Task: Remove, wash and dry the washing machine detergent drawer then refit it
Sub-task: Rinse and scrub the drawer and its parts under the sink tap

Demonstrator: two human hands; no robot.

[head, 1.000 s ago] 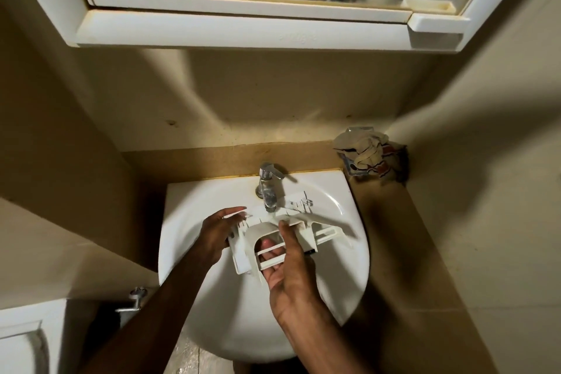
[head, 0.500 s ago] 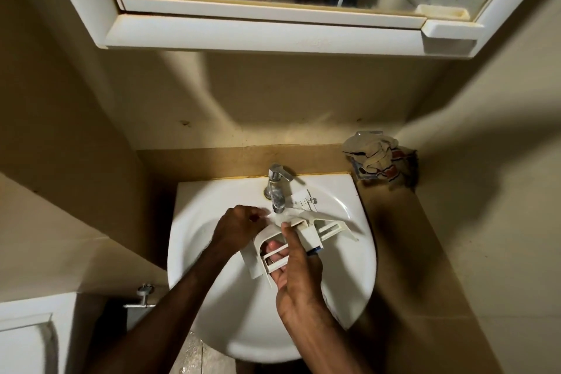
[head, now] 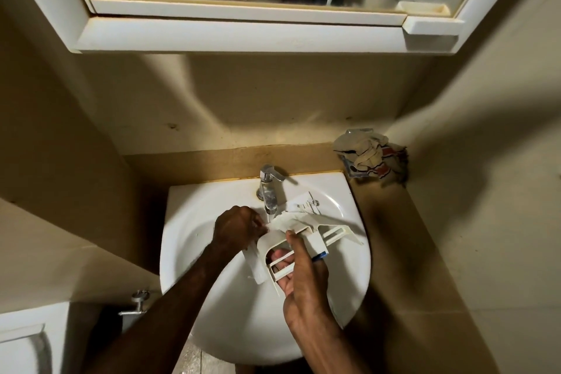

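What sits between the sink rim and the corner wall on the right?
A crumpled rag lies on the tan ledge there, beyond the sink, seen in the head view.

No legible text, labels, brands or numbers anywhere; print on crumpled packet (head: 372, 156) unreadable.

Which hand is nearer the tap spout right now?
Left. The left hand is closed just beside and below the tap spout, at the drawer's upper edge. The right hand grips the drawer lower down, farther from the spout.
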